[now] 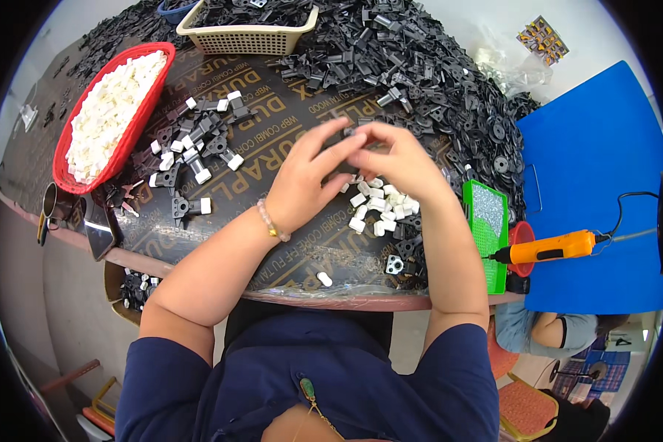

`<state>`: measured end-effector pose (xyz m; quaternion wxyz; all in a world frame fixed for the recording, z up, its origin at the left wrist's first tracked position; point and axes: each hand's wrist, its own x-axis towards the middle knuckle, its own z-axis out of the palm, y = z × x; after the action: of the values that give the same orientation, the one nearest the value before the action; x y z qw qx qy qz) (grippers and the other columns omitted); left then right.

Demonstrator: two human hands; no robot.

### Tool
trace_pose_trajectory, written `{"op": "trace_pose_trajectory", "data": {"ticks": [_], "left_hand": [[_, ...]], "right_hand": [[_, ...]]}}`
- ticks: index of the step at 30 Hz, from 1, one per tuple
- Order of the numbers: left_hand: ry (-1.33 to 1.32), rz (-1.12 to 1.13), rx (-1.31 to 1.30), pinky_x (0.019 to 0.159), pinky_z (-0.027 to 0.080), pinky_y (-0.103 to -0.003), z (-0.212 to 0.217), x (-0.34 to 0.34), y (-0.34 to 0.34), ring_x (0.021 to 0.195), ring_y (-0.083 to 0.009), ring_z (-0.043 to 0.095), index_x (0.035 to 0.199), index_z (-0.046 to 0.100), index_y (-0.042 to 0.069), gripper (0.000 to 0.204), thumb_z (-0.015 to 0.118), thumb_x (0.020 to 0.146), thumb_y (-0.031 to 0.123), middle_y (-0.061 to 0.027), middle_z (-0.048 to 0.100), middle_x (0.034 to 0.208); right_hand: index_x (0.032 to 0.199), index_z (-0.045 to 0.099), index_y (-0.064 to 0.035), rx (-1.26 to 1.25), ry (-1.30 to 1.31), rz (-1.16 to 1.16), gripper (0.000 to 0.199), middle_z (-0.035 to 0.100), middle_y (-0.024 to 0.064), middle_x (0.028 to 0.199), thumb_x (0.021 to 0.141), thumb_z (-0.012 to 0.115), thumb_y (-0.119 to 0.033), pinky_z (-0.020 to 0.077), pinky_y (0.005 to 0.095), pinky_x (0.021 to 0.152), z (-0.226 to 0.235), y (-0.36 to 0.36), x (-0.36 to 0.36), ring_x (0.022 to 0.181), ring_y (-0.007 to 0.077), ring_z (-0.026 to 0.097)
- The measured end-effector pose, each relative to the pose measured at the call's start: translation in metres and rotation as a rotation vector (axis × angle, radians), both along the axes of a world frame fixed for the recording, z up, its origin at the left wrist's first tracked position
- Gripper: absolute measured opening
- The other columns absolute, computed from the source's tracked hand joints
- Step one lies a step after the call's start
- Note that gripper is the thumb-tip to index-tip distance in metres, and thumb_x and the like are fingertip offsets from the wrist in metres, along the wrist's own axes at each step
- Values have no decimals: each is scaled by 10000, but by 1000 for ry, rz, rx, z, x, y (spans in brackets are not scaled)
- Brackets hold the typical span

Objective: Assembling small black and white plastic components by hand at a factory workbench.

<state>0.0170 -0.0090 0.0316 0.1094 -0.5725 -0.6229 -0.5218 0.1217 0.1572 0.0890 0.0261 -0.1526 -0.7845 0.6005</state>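
My left hand and my right hand meet at their fingertips above the table. The left fingers are stretched out, with the thumb apart from them. The right fingers are bent into a pinch. A small dark bit shows between the fingertips, too hidden to name. Under my right hand lies a loose heap of small white plastic caps. To the left of my hands is a cluster of black plastic parts, several with white caps on their ends. A single white cap lies near the table's front edge.
A red basket of white pieces stands at the left; a beige basket of black parts stands behind. Black parts cover the far table. At the right are a green tray with small metal pieces, an orange electric screwdriver and a blue panel.
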Motion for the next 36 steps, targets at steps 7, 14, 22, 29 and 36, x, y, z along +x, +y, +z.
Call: {"op": "trace_pose_trajectory", "data": {"ticks": [7, 14, 22, 29, 36], "left_hand": [[-357, -41, -240, 883, 530, -337, -4, -8, 1, 1057, -228, 651, 1354, 593, 98, 591, 731, 794, -29, -103, 637, 1178], [-1014, -210, -231, 906, 545, -296, -11, -16, 8, 1031, -211, 669, 1401, 460, 35, 496, 657, 947, 51, -164, 613, 1148], [-1503, -425, -89, 829, 559, -310, -12, -23, 2, 973, -205, 672, 1304, 525, 46, 374, 639, 987, 208, -112, 653, 1081], [-1610, -579, -67, 920, 567, -339, -2, -14, 2, 1072, -233, 665, 1418, 468, 63, 446, 594, 1000, 154, -128, 650, 1147], [-1510, -675, -147, 955, 557, -379, 3, -8, -1, 1095, -194, 646, 1391, 508, 61, 455, 639, 955, 52, -88, 654, 1138]], "right_hand": [[1256, 610, 18, -67, -22, -91, 339, 671, 62, 922, 940, 657, -95, 542, 255, 679, -25, -1, 26, 744, 110, 632], [1215, 618, -54, 791, -18, -118, 365, 650, 125, 1102, 857, 689, -49, 542, 322, 658, -8, 36, 70, 740, 201, 646], [898, 586, -25, 1083, -383, 11, 333, 651, 140, 902, 650, 809, -27, 503, 444, 826, -9, 5, 117, 928, 359, 627], [975, 654, -13, 1048, -154, -93, 177, 638, 166, 902, 799, 659, 5, 501, 440, 790, 7, 20, 123, 907, 373, 621], [1118, 672, -48, 800, 275, 56, 274, 624, 143, 958, 847, 660, -9, 519, 391, 752, 29, -16, 47, 815, 317, 638]]}}
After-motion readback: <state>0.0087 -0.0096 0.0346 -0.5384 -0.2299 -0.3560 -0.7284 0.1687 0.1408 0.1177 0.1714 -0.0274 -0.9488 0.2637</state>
